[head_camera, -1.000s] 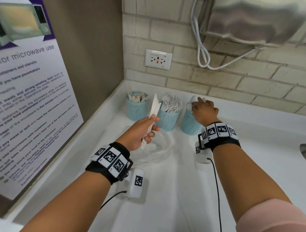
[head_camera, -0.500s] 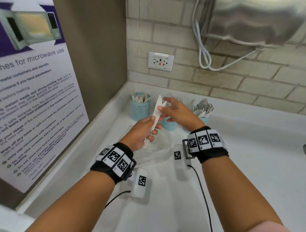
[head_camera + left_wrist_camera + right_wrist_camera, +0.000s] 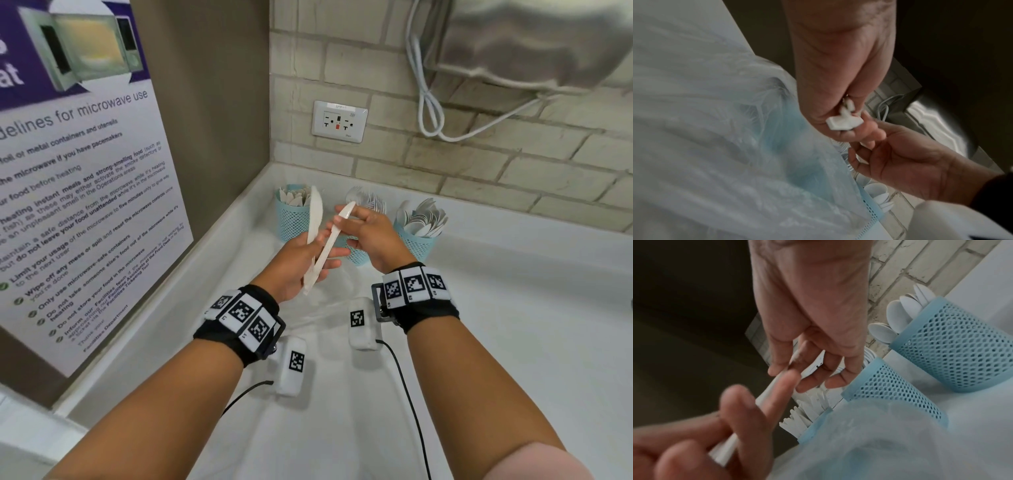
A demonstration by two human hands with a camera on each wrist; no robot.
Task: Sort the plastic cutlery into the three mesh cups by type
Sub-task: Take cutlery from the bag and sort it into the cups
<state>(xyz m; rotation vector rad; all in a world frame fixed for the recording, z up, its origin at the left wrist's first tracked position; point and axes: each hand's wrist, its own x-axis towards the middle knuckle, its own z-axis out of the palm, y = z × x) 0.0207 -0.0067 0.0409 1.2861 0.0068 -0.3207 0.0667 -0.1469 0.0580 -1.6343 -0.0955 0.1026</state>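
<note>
My left hand [image 3: 325,262] grips a small bundle of white plastic knives [image 3: 314,219] upright above the counter; their handle ends [image 3: 844,121] stick out under the palm. My right hand [image 3: 342,219] pinches the top of one knife [image 3: 330,240] that leans out of the bundle. Three blue mesh cups stand behind along the wall. The left cup [image 3: 291,222] holds forks [image 3: 795,418], and the middle cup [image 3: 358,257] is mostly hidden by my hands. Spoons [image 3: 424,219] fill the right cup [image 3: 416,243]. In the right wrist view my right hand [image 3: 789,371] meets my left hand [image 3: 740,415].
A crumpled clear plastic bag [image 3: 715,129] lies on the white counter [image 3: 513,325] under my hands. A poster [image 3: 68,205] covers the left wall. A socket [image 3: 339,121], a white cable [image 3: 428,102] and a steel appliance [image 3: 531,44] hang on the brick back wall.
My right hand left the right cup, came left to the bundle and now pinches one knife, tilting it out. The left hand stayed holding the bundle.
</note>
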